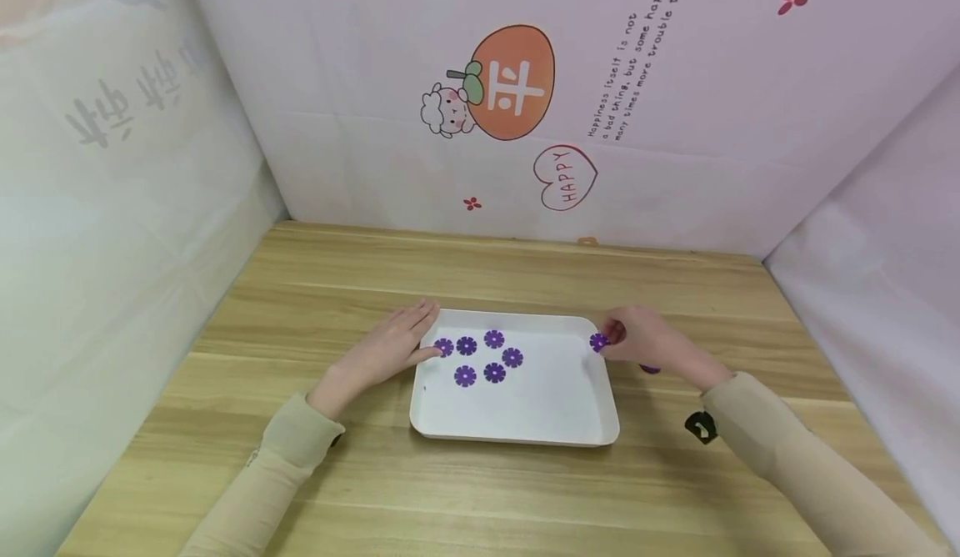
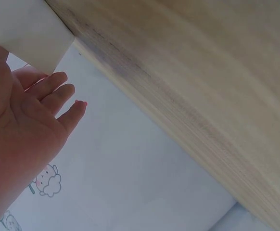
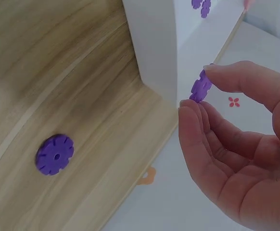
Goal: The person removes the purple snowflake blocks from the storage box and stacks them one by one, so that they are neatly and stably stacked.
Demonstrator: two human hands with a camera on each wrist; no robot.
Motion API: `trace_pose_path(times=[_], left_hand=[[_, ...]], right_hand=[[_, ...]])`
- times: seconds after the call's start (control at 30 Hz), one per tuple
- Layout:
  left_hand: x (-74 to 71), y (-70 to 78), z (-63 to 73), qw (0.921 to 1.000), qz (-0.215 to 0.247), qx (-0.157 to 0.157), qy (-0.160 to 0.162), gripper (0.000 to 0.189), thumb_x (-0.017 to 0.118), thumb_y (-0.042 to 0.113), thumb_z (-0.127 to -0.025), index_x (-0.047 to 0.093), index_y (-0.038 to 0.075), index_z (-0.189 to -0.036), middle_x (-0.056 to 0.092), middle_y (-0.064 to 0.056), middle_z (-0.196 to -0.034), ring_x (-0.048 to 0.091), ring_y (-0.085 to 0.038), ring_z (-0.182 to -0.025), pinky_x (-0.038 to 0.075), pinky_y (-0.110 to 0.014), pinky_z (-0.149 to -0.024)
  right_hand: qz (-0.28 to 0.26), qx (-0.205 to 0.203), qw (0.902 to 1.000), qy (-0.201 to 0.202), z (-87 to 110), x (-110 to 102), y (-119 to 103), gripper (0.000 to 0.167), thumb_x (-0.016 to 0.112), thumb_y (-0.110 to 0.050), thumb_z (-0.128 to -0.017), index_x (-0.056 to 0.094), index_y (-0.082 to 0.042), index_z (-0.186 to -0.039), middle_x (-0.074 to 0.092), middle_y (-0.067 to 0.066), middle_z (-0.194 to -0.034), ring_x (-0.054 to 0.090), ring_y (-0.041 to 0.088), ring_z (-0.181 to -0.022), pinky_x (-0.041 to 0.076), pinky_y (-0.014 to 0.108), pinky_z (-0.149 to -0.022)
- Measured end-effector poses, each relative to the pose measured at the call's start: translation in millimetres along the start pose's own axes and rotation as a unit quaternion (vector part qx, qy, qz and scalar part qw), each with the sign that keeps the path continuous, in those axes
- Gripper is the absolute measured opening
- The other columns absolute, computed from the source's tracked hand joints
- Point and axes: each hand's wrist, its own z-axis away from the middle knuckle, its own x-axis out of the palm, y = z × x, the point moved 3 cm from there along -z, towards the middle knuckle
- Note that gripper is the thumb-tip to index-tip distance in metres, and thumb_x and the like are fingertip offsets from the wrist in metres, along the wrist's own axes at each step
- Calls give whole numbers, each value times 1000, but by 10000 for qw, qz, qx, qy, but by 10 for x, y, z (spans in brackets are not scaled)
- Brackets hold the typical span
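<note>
A shallow white tray (image 1: pixel 551 403) stands on the wooden table with several purple notched discs (image 1: pixel 465 376) lying flat toward its left side. My left hand (image 1: pixel 393 342) is at the tray's upper left corner, its thumb over the rim and its fingers along the outside; the left wrist view shows the fingers (image 2: pixel 58 98) bent at the tray wall (image 2: pixel 31 36). At the upper right corner, my right hand (image 1: pixel 645 340) pinches another purple notched disc (image 3: pixel 201 87) on edge between thumb and fingertips, beside the tray wall (image 3: pixel 154 48).
One more purple disc (image 3: pixel 55 154) lies on the table right of the tray, partly hidden by my right hand in the head view. A small black object (image 1: pixel 701 426) shows by the right cuff. Printed white cloth walls (image 1: pixel 360 123) enclose the table's back and sides.
</note>
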Motion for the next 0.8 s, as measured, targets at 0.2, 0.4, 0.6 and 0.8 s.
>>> trace_pose_path(times=[0.2,0.4,0.6,0.8], left_hand=[[6,-9,-6,10000,-6,10,37,74,54,44,-100,33,-5,-151,32,-22,-159,31,-39,-149,29,-56,-122],[-3,-1,-6,10000,-27,9,24,74,53,46,-100,34,-4,-151,32,-22,-159,31,-39,-149,30,-56,-122],[4,-4,1,10000,-20,-10,5,74,53,46,-100,34,-4,-151,31,-22,-159,31,-39,-149,30,-56,-122],[6,-4,3,10000,-52,16,38,74,53,46,-100,34,-4,-151,32,-22,-159,32,-39,-148,31,-56,-121]], right_hand=[[-72,203,9998,-7,44,-56,113,19,76,-12,-82,67,2,-92,70,10,-84,63,16,-76,57,31,-70],[-48,286,9996,48,98,-89,214,20,76,-12,-83,67,3,-92,70,11,-84,63,16,-75,56,30,-68],[-12,404,9992,70,141,-107,305,21,76,-12,-82,66,4,-92,69,13,-84,63,19,-77,57,34,-69],[45,533,9985,76,172,-107,413,21,76,-11,-81,66,5,-91,69,13,-83,61,18,-75,53,28,-66]])
